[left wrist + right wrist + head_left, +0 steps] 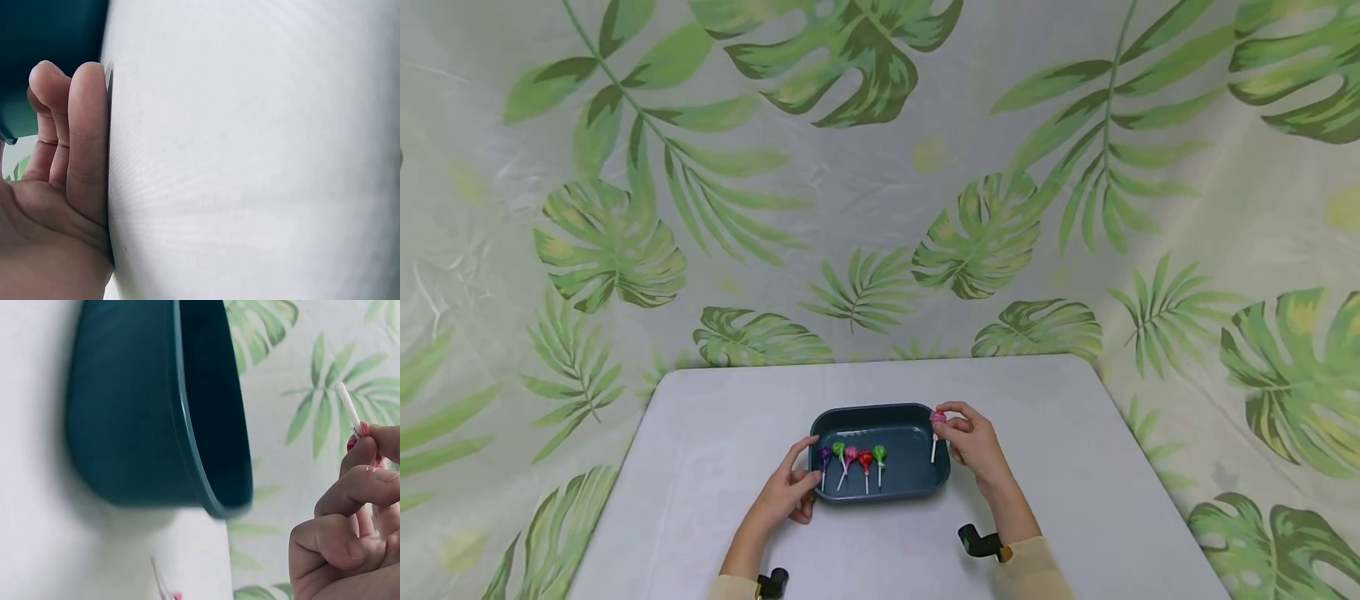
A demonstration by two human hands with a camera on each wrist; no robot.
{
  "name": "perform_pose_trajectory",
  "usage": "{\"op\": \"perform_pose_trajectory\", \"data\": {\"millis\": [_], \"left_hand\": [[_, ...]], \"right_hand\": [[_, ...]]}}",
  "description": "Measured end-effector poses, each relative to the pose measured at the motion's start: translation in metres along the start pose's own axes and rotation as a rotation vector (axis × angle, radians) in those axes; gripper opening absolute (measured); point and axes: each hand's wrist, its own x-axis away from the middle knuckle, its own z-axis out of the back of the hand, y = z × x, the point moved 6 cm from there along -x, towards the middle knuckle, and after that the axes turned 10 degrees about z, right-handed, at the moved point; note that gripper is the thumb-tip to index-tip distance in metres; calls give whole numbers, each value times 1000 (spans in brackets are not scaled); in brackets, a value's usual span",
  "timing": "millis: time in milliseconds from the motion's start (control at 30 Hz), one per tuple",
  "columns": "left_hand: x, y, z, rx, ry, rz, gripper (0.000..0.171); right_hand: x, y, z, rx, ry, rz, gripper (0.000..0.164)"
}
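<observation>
A dark blue tray (880, 498) stands on the table with several wrapped lollipops lying in its left half: a purple one (825, 454), a pink one (851, 453), a red one (865, 459) and green ones, including one (879, 453) at the right of the row. At the tray's left end, my left hand (784, 493) grips the rim, forefinger and thumb on the edge, the other fingers bent outside the wall. My right hand (976, 446) pinches a pink lollipop (938, 417) by its wrapped head at the tray's right end, its white stick hanging downward.
Another white stick with a pink bit (161, 581) shows on the table in the right wrist view. The white table (715, 417) meets a leaf-patterned cloth (865, 208) at the back. Each wrist wears a small black camera, such as the right one (979, 542).
</observation>
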Motion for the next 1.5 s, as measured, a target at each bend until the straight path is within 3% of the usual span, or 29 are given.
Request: {"op": "perform_pose_trajectory", "data": {"millis": [233,500,800,1333,1500], "left_hand": [[2,1,0,1,4,-5,61],[1,0,1,0,9,-2,61],[1,2,1,-16,4,-10,60],[1,3,1,2,15,2,61],[2,3,1,1,9,-6,62]], "right_hand": [[-5,21,-24,1,-16,31,37],[-3,18,-47,21,-101,17,33],[-9,36,-58,82,-130,-13,41],[-14,49,-71,256,-173,-40,25],[-17,58,-75,308,-189,-88,24]]}}
